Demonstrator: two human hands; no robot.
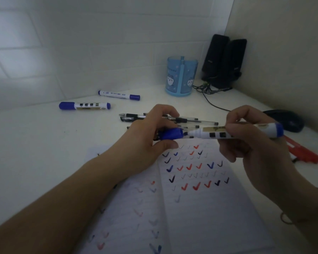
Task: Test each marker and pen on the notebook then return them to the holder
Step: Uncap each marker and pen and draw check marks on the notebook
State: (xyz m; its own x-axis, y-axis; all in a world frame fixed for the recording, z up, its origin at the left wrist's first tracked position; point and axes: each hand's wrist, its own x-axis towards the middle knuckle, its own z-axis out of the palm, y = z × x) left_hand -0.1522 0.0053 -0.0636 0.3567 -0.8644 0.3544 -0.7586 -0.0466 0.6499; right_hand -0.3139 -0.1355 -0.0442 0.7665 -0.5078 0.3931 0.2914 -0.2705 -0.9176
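My right hand grips the white barrel of a blue marker, held level above the open notebook. My left hand pinches its blue cap, which sits just off the tip. Rows of red, blue and black ticks cover the notebook pages. A blue holder stands at the back. Two more blue markers lie on the desk, one at the left and a thinner one behind it. Several clear pens lie behind my hands.
Two black speakers with cables stand in the back right corner. A dark mouse rests by the right wall, and a red object lies near it. White tiled wall behind the white desk.
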